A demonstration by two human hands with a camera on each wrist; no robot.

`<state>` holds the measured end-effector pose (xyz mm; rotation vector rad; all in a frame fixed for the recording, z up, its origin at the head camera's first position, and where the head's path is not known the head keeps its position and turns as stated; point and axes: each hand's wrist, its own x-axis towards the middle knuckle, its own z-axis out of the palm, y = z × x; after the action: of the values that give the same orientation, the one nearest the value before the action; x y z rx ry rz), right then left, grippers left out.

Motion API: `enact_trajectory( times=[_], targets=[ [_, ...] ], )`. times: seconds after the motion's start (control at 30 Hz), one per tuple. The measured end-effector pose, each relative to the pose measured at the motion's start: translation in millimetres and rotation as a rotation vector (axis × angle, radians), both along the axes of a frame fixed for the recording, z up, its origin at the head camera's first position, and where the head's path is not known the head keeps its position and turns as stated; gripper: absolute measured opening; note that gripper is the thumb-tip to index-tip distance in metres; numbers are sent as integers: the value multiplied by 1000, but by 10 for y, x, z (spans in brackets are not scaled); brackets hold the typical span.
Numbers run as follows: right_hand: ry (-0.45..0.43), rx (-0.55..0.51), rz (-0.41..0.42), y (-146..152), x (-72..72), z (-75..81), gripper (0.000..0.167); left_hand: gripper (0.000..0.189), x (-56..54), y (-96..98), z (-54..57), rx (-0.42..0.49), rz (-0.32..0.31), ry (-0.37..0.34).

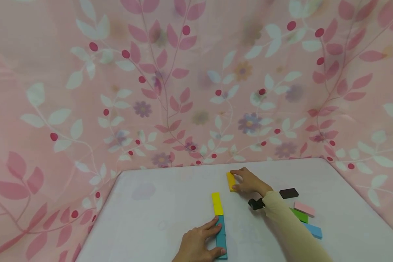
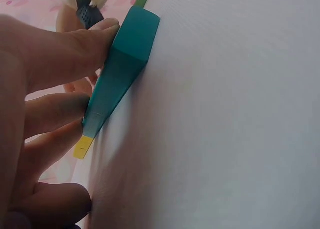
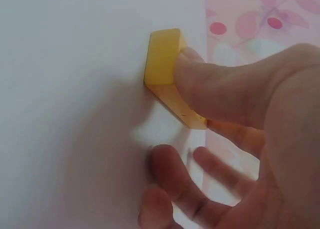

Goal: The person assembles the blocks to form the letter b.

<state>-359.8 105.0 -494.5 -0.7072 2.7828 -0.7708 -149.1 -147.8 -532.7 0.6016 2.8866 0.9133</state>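
Note:
A row of flat rectangular blocks runs away from me on the white table: teal blocks (image 1: pixel 221 238) at the near end, a yellow block (image 1: pixel 217 203) beyond. My left hand (image 1: pixel 198 242) rests its thumb and fingertips along the teal part; in the left wrist view the thumb touches the top edge of the near teal block (image 2: pixel 135 36). Farther back and to the right, my right hand (image 1: pixel 249 182) pinches an orange-yellow block (image 1: pixel 230 182) lengthwise between thumb and index finger. The right wrist view shows that block (image 3: pixel 164 59) close at the table surface, other fingers spread beside it.
To the right, partly behind the right sleeve (image 1: pixel 288 222), lie a black block (image 1: pixel 289 193), a pink block (image 1: pixel 304 209), a green block (image 1: pixel 299 215) and a light blue block (image 1: pixel 312 230). A pink floral curtain (image 1: pixel 183 91) hangs around the white table (image 1: pixel 144 211).

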Motion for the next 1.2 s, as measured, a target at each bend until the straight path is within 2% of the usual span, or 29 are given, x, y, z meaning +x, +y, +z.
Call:
enact_trajectory(
  times=[0.13, 0.27, 0.43, 0.6, 0.9, 1.2],
  targets=[
    [7, -16, -14, -133, -98, -36, 67, 71, 4, -1, 12, -6, 5, -15],
    [1, -67, -69, -252, -189, -126, 66, 70, 3, 0, 21, -15, 9, -40],
    [-3, -130, -122, -376, -241, -196, 66, 70, -8, -6, 32, -13, 7, -88],
    [7, -165, -113, -454, -216, -221, 65, 70, -14, -15, 32, -3, 1, -89],
    [53, -133, -79, -523, -100, -302, 61, 71, -2, -12, 34, -2, 0, -81],
    [57, -133, -74, -521, -76, -302, 62, 70, -13, -6, 46, -9, -4, -75]
  ],
)
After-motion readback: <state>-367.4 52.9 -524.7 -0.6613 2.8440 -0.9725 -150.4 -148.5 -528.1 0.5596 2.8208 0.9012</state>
